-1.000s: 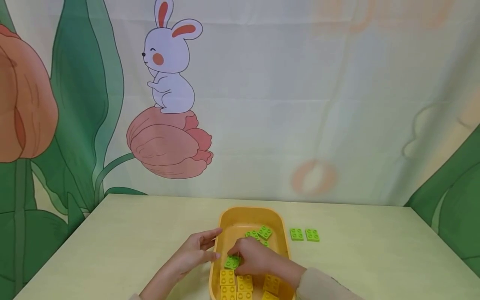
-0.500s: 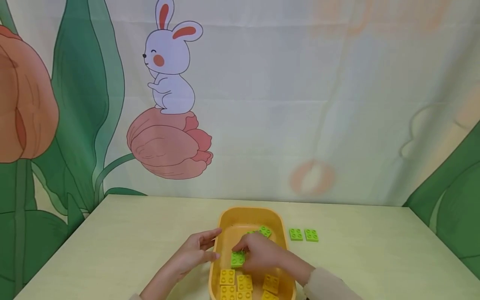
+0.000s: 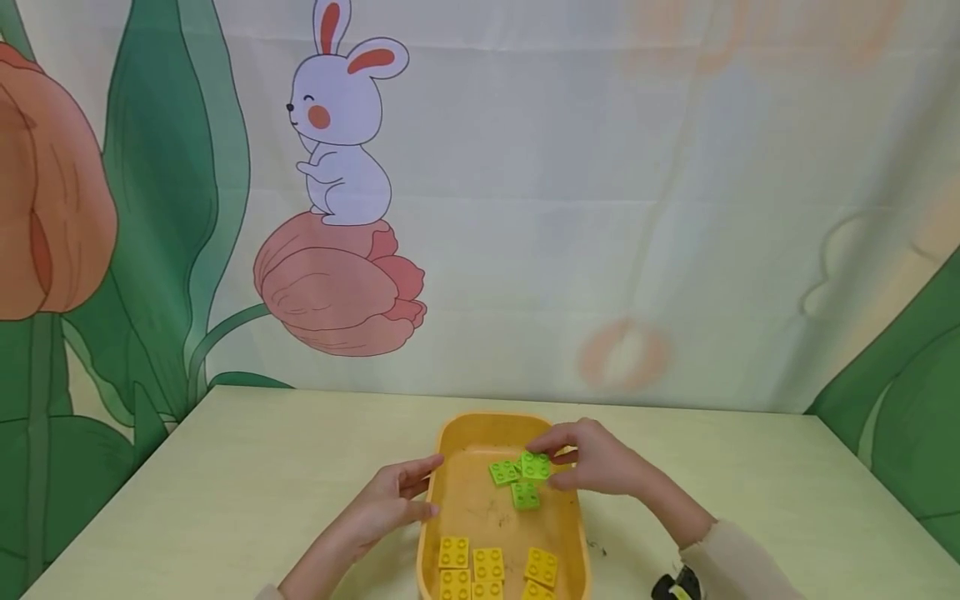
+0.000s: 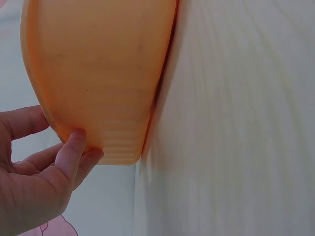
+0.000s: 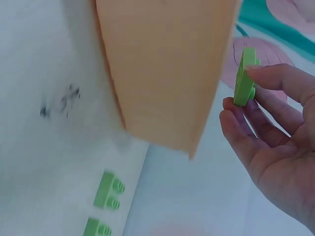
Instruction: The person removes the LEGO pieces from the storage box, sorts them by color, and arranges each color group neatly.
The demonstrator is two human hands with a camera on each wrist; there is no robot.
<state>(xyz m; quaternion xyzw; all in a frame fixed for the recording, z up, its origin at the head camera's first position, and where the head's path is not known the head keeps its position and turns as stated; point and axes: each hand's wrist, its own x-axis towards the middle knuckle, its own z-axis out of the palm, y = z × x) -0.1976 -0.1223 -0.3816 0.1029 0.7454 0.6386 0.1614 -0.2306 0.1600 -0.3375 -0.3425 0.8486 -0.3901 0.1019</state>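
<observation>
The fingers of my right hand pinch a flat green toy brick over the far right part of the yellow tray. In the right wrist view the same brick is edge-on between thumb and fingertips, above the tray's rim. My left hand holds the tray's left rim, its thumb and fingers on either side of the edge in the left wrist view. Below the held brick, green bricks lie on the tray's floor. Several yellow bricks lie at its near end.
Two green bricks stand on the table to the tray's right, hidden behind my right hand in the head view. Dark smudges mark the tabletop there. A printed cloth with a rabbit and flowers hangs behind the table.
My right hand has carried a green brick from the tray's middle toward its far right side and up. The left hand has stayed on the rim.
</observation>
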